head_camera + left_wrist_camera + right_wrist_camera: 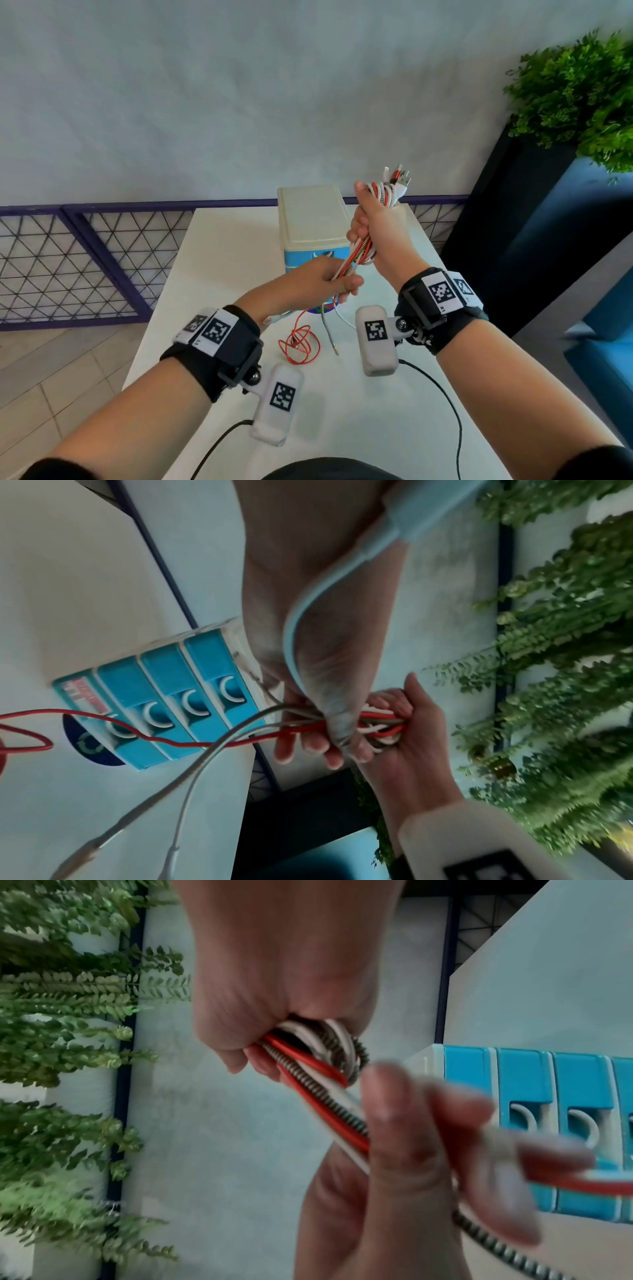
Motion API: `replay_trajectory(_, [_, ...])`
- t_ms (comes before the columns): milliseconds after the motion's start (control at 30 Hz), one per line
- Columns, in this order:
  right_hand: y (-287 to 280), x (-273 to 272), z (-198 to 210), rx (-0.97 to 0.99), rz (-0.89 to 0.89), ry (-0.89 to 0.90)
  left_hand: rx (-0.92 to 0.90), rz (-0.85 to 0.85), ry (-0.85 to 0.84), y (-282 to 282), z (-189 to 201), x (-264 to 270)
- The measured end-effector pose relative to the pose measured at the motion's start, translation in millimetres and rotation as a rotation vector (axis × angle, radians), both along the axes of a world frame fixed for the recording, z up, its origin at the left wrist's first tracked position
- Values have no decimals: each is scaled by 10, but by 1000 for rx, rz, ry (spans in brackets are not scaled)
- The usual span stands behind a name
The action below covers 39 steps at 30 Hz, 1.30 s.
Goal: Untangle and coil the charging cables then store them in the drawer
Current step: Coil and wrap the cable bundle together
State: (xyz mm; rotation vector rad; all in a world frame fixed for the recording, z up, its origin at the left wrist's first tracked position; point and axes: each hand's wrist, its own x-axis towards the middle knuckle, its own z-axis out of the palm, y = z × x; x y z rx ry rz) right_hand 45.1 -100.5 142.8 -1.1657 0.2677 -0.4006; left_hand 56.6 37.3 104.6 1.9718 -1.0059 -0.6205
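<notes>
Charging cables point(363, 246), red, white and one with a braided pattern, are gathered in a bundle above the worktop point(219, 260), in front of the small blue drawer unit point(310, 222). The right hand point(376, 222) has its fingers point(240, 1053) clenched round the upper part of the bundle, with the plugs sticking out above the fist. The left hand point(318, 279) pinches the same strands lower down, fingers curled round them. Below it the loose ends hang to the worktop, where the red cable lies in an untidy loop point(299, 344) and the braided end point(329, 332) lies beside it.

I judge that the step in hand is the coiling, and it is not finished. The next move probably calls for drawing up the hanging tails and winding them onto the bundle while the right hand keeps the turns together. All drawers that show in the wrist views look closed, so one must be pulled open afterwards.
</notes>
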Motion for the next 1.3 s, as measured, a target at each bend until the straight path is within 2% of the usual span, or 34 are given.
replay_trajectory(133, [-106,-45,-8,115,4,5,-37,-44,90,63,7,38])
replay_trajectory(267, [-184,-74,-24,196,20,3,73,-101,75,140,-44,67])
replay_trajectory(367, [-275,-87,-32,227,40,17,63,-89,167,215,-111,89])
replay_trajectory(600, [-306,-136,-37,248,215,60,131,-147,335,322,-170,162])
replay_trajectory(700, [-334,-170,-43,165,295,119,161,-34,170,346,-212,247])
replay_trajectory(767, [-353,-172,-69,17,339,195,166,61,-45,313,-211,276])
replay_trajectory(867, [-327,-178,-80,-252,385,310,205,94,-473,269,-163,281])
replay_trajectory(900, [-309,-178,-82,-291,395,330,197,96,-602,261,-135,281])
replay_trajectory(967, [-272,-171,-106,-304,444,372,147,128,-744,254,-73,267])
replay_trajectory(1067, [-196,-193,-157,-342,595,448,50,137,-837,244,-24,266])
replay_trajectory(1100, [-167,-208,-169,-300,659,450,26,125,-834,242,-11,264])
replay_trajectory(1200, [-124,-236,-203,-107,777,462,-43,102,-780,234,2,277])
replay_trajectory(1300, [-106,-260,-277,-69,834,446,-36,108,-673,255,3,269])
